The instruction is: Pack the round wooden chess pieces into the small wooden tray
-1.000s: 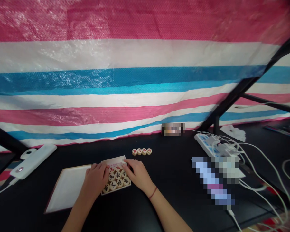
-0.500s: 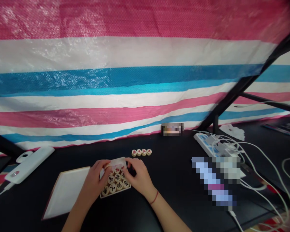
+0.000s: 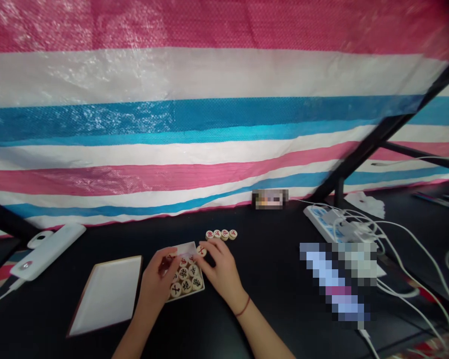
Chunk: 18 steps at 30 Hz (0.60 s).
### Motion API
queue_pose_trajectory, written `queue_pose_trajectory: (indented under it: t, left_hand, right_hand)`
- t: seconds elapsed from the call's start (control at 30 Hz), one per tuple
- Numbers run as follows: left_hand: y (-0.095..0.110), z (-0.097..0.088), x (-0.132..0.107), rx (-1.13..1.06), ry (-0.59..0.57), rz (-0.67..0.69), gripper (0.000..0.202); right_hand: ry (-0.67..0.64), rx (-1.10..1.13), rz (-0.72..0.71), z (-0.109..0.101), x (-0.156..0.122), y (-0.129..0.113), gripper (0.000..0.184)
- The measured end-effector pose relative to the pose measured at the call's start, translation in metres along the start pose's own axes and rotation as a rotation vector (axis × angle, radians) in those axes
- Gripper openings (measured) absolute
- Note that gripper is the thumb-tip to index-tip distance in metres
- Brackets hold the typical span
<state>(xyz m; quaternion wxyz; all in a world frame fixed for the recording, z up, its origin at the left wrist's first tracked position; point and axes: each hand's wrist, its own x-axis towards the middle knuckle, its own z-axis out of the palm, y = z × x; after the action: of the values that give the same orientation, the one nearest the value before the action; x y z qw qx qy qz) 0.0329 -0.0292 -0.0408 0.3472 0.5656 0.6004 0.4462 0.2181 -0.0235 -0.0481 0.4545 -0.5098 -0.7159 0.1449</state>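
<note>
A shallow white box (image 3: 186, 296) stands on the black table, with rows of round Chinese chess pieces (image 3: 187, 285) in it, marked in black and red. Above the box's far right corner, my right hand (image 3: 221, 267) pinches a red-marked Chinese chess piece (image 3: 201, 251) between thumb and fingers. My left hand (image 3: 157, 276) is over the box's left side, its thumb and fingers closed round a pale, red-marked piece that they partly cover. Behind the box, several red-marked pieces (image 3: 224, 234) stand in a short row. Some pieces in the box are hidden by my left hand.
An open box lid (image 3: 108, 294) lies on the left. Further left is a white device (image 3: 48, 252) with a cable. To the right are a power strip (image 3: 319, 224) with tangled white cables and a blurred-out phone-like object (image 3: 334, 281). A striped sheet (image 3: 209, 114) hangs behind.
My right hand has drawn a red-marked piece out of the box and up to its far right corner. My left hand has shifted slightly right. The view has moved a little.
</note>
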Motion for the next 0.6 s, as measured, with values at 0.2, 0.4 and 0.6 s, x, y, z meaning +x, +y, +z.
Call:
queue_pose_trajectory:
  t: [0.2,0.4,0.6]
  left_hand:
    - [-0.011,0.0,0.001,-0.016,-0.026,-0.067,0.044]
    - [-0.008,0.003,-0.003,-0.076,-0.114,-0.104,0.041]
    - [0.002,0.001,-0.005,0.163,-0.146,0.058,0.035]
  right_hand:
    - [-0.112,-0.122,0.214,-0.015,0.0,0.025,0.015]
    - [-0.171,-0.225,0.228,-0.01,-0.002,0.028,0.008]
    - [-0.103,-0.142,0.178,-0.009,0.002,0.019,0.015]
